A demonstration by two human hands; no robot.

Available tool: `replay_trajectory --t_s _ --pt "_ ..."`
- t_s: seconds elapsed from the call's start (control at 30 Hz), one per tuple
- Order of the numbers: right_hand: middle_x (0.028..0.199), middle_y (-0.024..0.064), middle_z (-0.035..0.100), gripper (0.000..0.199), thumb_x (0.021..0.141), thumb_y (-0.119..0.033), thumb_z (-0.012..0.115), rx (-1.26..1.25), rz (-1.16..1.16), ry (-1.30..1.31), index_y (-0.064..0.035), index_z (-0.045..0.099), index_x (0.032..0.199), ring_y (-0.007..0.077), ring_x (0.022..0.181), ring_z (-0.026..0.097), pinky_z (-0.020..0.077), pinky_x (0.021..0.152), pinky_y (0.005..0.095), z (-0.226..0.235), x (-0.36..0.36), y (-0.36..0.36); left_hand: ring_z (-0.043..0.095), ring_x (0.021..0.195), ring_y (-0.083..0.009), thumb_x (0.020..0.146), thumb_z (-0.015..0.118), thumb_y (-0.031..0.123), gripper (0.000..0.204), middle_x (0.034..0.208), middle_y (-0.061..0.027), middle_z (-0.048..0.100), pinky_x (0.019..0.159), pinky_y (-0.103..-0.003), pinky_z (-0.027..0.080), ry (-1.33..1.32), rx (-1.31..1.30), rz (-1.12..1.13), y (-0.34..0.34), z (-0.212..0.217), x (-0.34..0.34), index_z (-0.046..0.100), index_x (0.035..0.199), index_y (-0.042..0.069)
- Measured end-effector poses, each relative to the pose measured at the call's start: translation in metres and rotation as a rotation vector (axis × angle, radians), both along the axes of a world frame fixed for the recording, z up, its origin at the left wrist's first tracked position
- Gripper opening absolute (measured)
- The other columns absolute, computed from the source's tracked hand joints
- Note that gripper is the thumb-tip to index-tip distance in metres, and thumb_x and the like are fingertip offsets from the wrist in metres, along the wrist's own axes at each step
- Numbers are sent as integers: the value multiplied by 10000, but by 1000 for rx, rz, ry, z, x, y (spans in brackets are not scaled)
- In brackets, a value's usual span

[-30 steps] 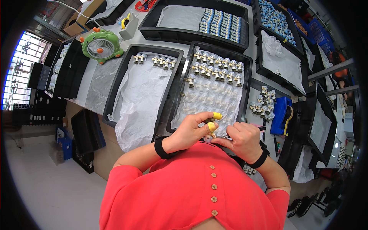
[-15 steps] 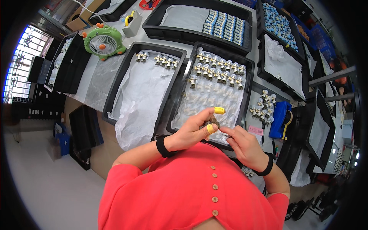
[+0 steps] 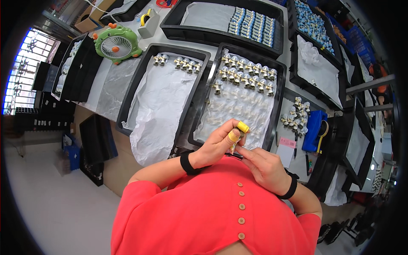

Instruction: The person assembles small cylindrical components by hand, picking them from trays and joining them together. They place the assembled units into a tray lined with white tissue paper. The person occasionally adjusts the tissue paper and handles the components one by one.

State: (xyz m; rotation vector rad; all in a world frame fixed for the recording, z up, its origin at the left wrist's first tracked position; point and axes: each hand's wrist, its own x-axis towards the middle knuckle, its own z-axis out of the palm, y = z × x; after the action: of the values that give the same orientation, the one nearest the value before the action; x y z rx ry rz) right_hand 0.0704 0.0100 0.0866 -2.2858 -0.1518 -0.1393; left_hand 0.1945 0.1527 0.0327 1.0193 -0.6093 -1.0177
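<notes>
My left hand (image 3: 216,145), with yellow tape round its thumb and index finger, pinches a small figurine (image 3: 242,137) in front of my chest. The fingers cover most of it, leaving a dark part in sight. My right hand (image 3: 267,168) is closed just beside it, fingertips close under the figurine. A thin dark thing shows by those fingertips, too small to name. Beyond both hands lies a black tray (image 3: 279,100) lined with white wrapping, where white, gold and dark figurines (image 3: 246,79) stand in rows at the far end.
To the left, a second black tray (image 3: 123,108) holds paper and several figurines. A green fan (image 3: 117,43) stands behind it. At right are loose figurines (image 3: 296,117), a pink-and-white card (image 3: 287,148), a pen and a blue tape dispenser (image 3: 313,131). More trays (image 3: 221,33) line the back.
My right hand has moved slightly down and left, closer under the left hand. My left hand has turned the figurine a little. The whole view has shifted slightly.
</notes>
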Motion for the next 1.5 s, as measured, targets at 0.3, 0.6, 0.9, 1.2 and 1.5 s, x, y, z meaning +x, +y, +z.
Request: replay_trajectory --t_s 0.3,0.6,0.9,1.2,1.5 --pt "712 79 521 389 778 4 624 -3 -67 -21 -48 573 1161 220 574 562 474 518 320 -3 -2 7 408 676 -44 980 385 340 338 825 -17 503 582 -182 362 -47 -6 58 -3 -1 -4 465 1098 34" --pt "713 74 520 373 764 12 620 -60 -77 -25 -59 593 1130 228 563 562 475 500 325 -4 -2 7 421 695 -43 978 400 330 322 822 -15 505 590 -177 365 -69 24 72 -1 -2 -6 469 1100 40" --pt "724 73 518 335 775 -10 616 -28 -102 14 -76 605 1103 239 561 569 481 501 327 0 -3 8 422 678 -33 978 411 308 306 815 -7 507 571 -161 366 -42 48 83 -1 -1 -9 482 1111 42" --pt "708 77 508 338 785 -24 608 -17 -99 69 -96 609 1114 241 550 561 475 504 332 2 -4 7 417 663 -21 977 416 304 303 810 5 511 567 -154 368 -50 59 100 -1 0 -10 492 1114 45" --pt "703 86 513 324 788 -14 602 6 -108 93 -91 619 1102 247 551 561 472 510 334 4 -3 8 420 678 -28 978 418 294 294 816 7 506 570 -157 372 -64 67 106 0 -3 -11 490 1115 44"
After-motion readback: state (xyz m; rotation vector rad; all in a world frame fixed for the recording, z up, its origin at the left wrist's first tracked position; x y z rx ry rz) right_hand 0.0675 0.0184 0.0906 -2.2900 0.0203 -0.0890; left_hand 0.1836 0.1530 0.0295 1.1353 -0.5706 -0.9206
